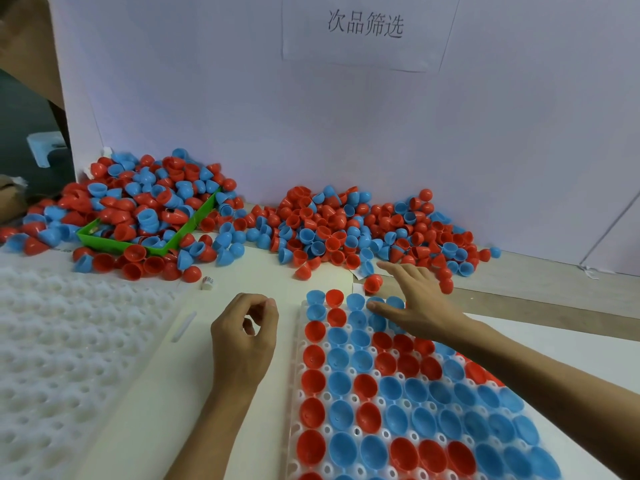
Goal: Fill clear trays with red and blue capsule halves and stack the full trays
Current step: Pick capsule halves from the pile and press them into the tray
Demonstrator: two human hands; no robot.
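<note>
A clear tray [294, 393] in front of me holds red and blue capsule halves in nearly all its cups. My right hand [420, 301] lies flat over the tray's far right corner, fingers spread, thumb on a blue half. A loose red half [373, 283] lies just beyond its fingers. My left hand [247, 336] hovers left of the tray with fingers curled toward the thumb; nothing is visible in it. A big heap of loose halves [363, 230] lies along the back wall.
A green bin [104, 241] sits buried in a second heap of halves [145, 202] at back left. A stack of empty clear trays [62, 341] fills the left side. A small white object [207, 283] lies near it. A white board with a paper sign [367, 26] stands behind.
</note>
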